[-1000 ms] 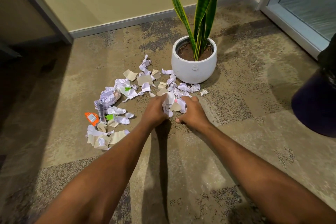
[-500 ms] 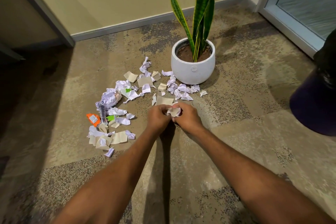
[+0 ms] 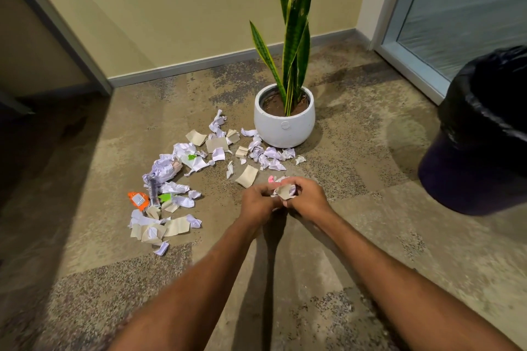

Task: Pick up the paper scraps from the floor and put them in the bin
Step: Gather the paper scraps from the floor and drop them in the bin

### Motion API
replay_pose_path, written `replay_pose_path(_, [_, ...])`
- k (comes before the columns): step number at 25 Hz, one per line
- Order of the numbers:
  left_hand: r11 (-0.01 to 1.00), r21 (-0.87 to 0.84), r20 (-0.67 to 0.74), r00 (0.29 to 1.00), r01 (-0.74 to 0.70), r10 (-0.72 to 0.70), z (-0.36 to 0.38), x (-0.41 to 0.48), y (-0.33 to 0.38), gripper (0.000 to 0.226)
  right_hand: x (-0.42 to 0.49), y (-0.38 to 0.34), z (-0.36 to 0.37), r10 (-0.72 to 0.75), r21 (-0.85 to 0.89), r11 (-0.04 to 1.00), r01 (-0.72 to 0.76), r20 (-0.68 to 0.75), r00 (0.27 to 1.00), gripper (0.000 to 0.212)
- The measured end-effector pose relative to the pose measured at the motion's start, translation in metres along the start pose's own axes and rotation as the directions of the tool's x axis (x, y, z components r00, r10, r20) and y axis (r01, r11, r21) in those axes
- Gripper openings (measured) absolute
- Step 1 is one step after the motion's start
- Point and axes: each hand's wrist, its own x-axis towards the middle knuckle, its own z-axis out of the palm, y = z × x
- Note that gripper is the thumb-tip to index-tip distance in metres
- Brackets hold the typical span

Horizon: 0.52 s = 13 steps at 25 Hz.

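My left hand (image 3: 256, 203) and my right hand (image 3: 309, 201) are pressed together above the carpet, fingers curled round a wad of paper scraps (image 3: 284, 190) held between them. Several white and tan paper scraps (image 3: 182, 162) lie scattered on the floor to the left and in front of the hands, some beside the plant pot. A tan scrap (image 3: 247, 175) lies just ahead of my left hand. The bin (image 3: 482, 134), dark with a black liner, stands at the right edge.
A white pot (image 3: 284, 125) with a tall snake plant stands just beyond the scraps. An orange wrapper (image 3: 138, 200) lies among the left scraps. A wall with a baseboard runs behind; a glass door (image 3: 456, 8) is at the right.
My hands gathered scraps from the floor, closed together round them and drew back toward me. The view has shifted so more of the bin shows at the right.
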Motion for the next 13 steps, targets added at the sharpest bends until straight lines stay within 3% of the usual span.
replay_pose_path(6, [0.989,-0.093,0.061,0.991,-0.115,0.121,0.046,-0.019,0.054,0.051,-0.016,-0.046,-0.069,-0.159,-0.077,0.985,0.154,-0.063,0.985,0.053])
replay_pose_path(13, [0.946,-0.147,0.148,0.939,-0.289,0.310,0.128,-0.046,0.140,0.047,-0.046,-0.108,-0.172,-0.322,-0.110,0.947,0.303,-0.252,0.913,0.054])
